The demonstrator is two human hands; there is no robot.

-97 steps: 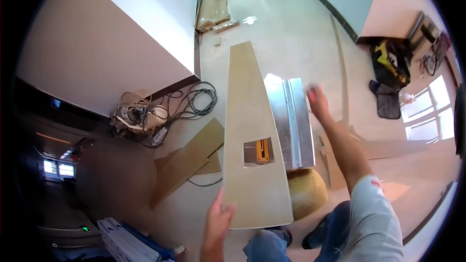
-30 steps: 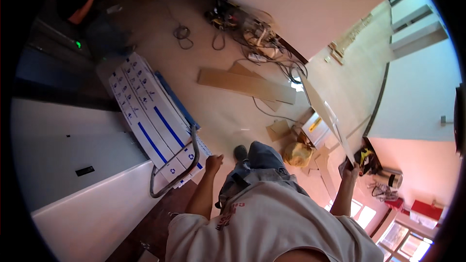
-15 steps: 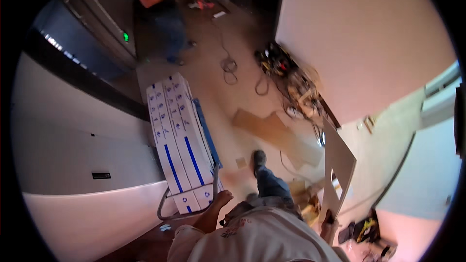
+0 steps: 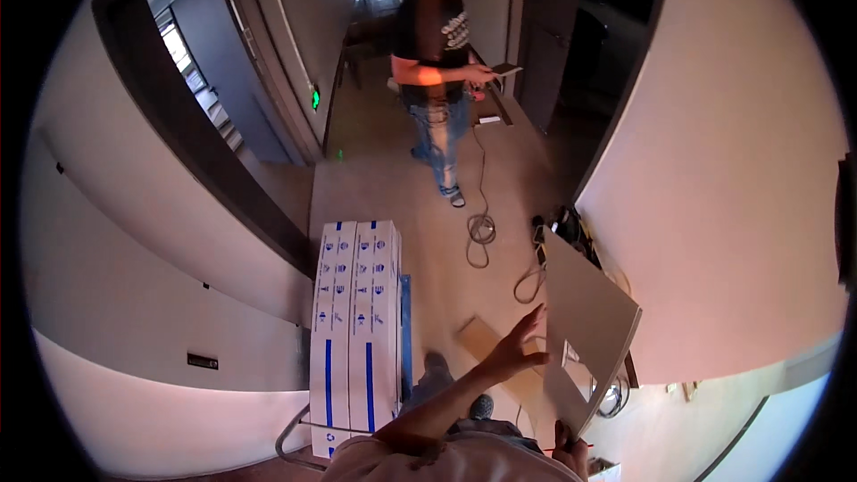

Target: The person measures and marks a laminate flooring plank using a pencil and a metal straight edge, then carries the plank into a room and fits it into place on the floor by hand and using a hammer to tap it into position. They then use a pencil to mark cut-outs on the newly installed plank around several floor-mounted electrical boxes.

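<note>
My left hand (image 4: 522,348) is raised with fingers spread beside a pale board (image 4: 589,312) with a cut-out. Its thumb reaches toward the opening, not visibly gripping anything. My right hand (image 4: 569,452) is closed on the board's lower edge, holding it raised on edge at my right. To the left of my legs, long white boxes with blue markings (image 4: 353,321) lie on a blue trolley (image 4: 406,330) with a bent metal handle (image 4: 287,437). A tan offcut (image 4: 482,339) lies on the floor beneath my left hand.
A person (image 4: 433,62) in dark shirt, cap and jeans stands ahead in the corridor, holding a flat dark object (image 4: 505,70). A coiled cord (image 4: 480,230) lies near their feet. Tools and cables (image 4: 558,223) sit by the right wall (image 4: 741,170); open doorways (image 4: 205,54) flank the corridor.
My view has turned toward the corridor and the other person. My left hand has risen from beside the trolley handle toward the board, fingers spreading. My right hand still carries the board.
</note>
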